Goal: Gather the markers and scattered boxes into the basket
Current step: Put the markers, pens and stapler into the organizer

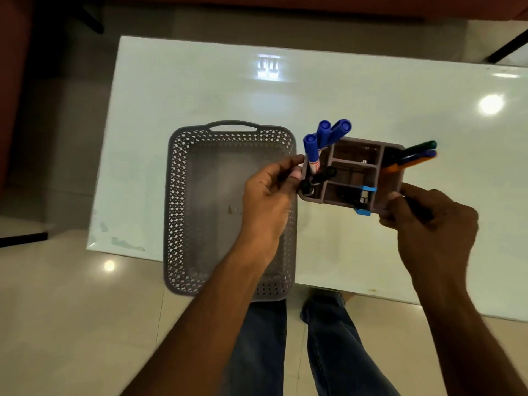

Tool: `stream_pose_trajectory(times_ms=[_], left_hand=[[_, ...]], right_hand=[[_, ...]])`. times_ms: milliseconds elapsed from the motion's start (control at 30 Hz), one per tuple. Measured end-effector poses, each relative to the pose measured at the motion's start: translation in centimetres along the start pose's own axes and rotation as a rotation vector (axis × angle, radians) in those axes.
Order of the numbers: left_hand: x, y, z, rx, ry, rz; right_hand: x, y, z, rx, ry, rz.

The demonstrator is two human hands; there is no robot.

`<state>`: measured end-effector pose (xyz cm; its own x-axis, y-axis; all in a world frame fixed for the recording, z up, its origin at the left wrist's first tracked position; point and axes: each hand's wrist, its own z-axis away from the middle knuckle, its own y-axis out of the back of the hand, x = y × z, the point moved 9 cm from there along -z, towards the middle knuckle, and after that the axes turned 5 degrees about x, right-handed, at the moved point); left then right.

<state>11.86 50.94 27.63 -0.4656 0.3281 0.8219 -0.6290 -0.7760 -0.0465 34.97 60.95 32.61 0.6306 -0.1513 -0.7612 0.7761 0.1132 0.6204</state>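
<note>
Holding the divided organiser box (354, 172) by opposite edges, my left hand (267, 201) pinches its 9 o'clock rim while my right hand (428, 224) grips the 4 o'clock corner. It hangs above the white table (200, 90), just beside the empty perforated basket (183, 212) at 9 o'clock. Blue markers (324, 135) stand loose at 11 o'clock; green and orange pens (414, 155) lean out at 2 o'clock. I judge the box light and rigid, but its contents will spill if tilted, so level rim grips suit it.
</note>
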Motion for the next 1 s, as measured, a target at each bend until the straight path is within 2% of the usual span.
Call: stream_pose_trajectory(times_ms=[100, 233, 400, 667, 867, 1000], left_hand=[[1.9, 2.0, 0.4, -0.004, -0.008, 0.106], [4.7, 6.4, 0.6, 0.083, -0.073, 0.137], [7.2, 13.3, -0.1, 0.193, -0.142, -0.024], [4.4, 19.7, -6.1, 0.266, -0.111, -0.283], [2.7, 21.2, -7.9, 0.252, -0.129, -0.461], [2.8, 20.6, -5.8, 0.303, -0.176, -0.542]], right_hand=[[-3.6, -0.3, 0.8, -0.023, 0.049, -0.049], [-7.4, -3.3, 2.3, -0.077, 0.096, -0.097], [-9.4, -10.2, 3.7, -0.195, 0.138, -0.052], [-8.5, -21.9, 5.2, -0.317, 0.108, 0.032], [-7.5, -23.0, 5.0, -0.353, 0.136, 0.091], [-8.1, -21.9, 5.3, -0.394, 0.186, 0.136]])
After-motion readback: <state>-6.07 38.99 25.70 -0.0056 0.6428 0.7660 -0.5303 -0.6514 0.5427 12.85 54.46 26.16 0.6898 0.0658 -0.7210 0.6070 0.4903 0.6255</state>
